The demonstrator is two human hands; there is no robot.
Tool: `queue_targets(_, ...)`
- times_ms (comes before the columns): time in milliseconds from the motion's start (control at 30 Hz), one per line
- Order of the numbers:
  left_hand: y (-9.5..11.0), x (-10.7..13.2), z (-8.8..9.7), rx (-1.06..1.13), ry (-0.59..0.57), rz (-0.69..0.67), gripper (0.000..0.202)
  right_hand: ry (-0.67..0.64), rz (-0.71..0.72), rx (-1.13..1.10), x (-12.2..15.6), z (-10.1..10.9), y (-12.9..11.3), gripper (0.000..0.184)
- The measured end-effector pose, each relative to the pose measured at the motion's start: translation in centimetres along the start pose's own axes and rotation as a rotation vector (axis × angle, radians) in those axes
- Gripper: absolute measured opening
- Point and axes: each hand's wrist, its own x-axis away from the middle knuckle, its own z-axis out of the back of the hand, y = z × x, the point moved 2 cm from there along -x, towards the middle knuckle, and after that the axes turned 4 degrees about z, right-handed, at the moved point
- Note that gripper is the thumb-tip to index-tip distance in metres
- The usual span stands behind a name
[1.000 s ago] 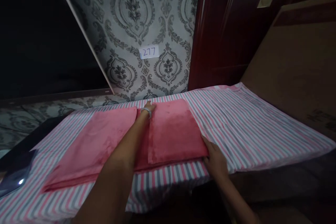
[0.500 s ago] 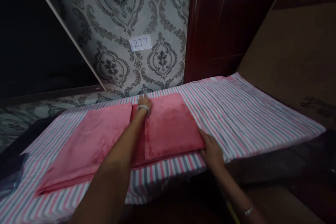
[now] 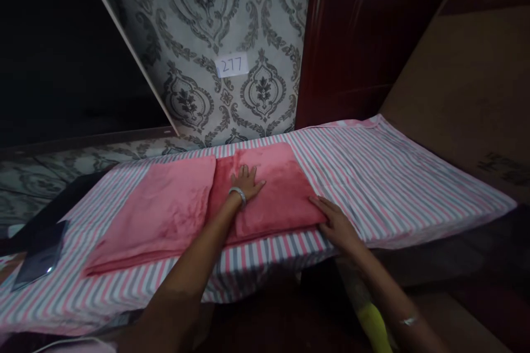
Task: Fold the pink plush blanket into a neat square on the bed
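A pink plush blanket (image 3: 165, 198) lies on the striped cloth, its left and right sides folded inward with a darker strip between them. My left hand (image 3: 247, 183) rests flat on the right folded section (image 3: 277, 198), fingers spread, near that section's inner edge. A bracelet circles the left wrist. At the blanket's right front corner is my right hand (image 3: 337, 226), its fingers stretched along the side edge and touching it. The underside of the right hand's thumb is hard to see.
The striped cloth (image 3: 372, 176) covers a long surface against a patterned wall (image 3: 199, 16). A dark phone-like slab (image 3: 41, 256) lies at the left. A large dark screen (image 3: 74, 55) stands behind it. To the right are a cardboard box (image 3: 476, 77) and a dark red door (image 3: 348, 38).
My left hand has moved from the far inner edge of the right fold toward me, onto its surface, with fingers spreading. My right hand stays at the corner. The view has shifted slightly left.
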Motion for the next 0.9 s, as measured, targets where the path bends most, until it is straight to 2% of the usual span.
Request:
queue_targets(100, 0.0, -1.1, 2.2, 0.08, 0.014, -0.01, 0.066, -0.011, 0.078, -0.105, -2.7, 2.7, 0.9, 0.066)
queue_targets(200, 0.5, -2.7, 4.2, 0.088, 0.092, -0.003, 0.06, 0.023, 0.038, -0.071, -8.7, 4.2, -0.2, 0.062)
queue_targets(267, 1.0, -4.0, 5.1, 0.078, 0.108, 0.008, 0.057, -0.059, 0.004, 0.006, -13.9, 3.5, -1.6, 0.062)
queue_targets(333, 1.4, -5.4, 5.6, 0.073, 0.115, 0.027, 0.056, -0.134, -0.062, 0.103, -18.7, 2.0, -2.8, 0.063)
queue_targets(433, 1.5, -7.2, 5.1, 0.058, 0.131, 0.068, 0.062, -0.179, -0.16, 0.221, -23.6, -0.9, -3.6, 0.059)
queue_targets(533, 0.7, -8.4, 3.1, 0.028, 0.117, 0.114, 0.069, -0.192, -0.178, 0.308, -24.9, -3.8, -3.0, 0.057)
queue_targets(667, -0.9, -9.2, 0.2, 0.03, 0.082, 0.128, 0.074, -0.261, -0.177, 0.368, -23.6, -7.1, -1.2, 0.059)
queue_targets(767, -1.4, -9.5, -0.8, 0.047, 0.076, 0.124, 0.079, -0.268, -0.202, 0.354, -22.8, -8.1, -0.2, 0.062)
queue_targets(900, -1.3, -9.6, -0.9, 0.063, 0.054, 0.135, 0.081, -0.263, -0.21, 0.321, -22.8, -8.3, 0.1, 0.062)
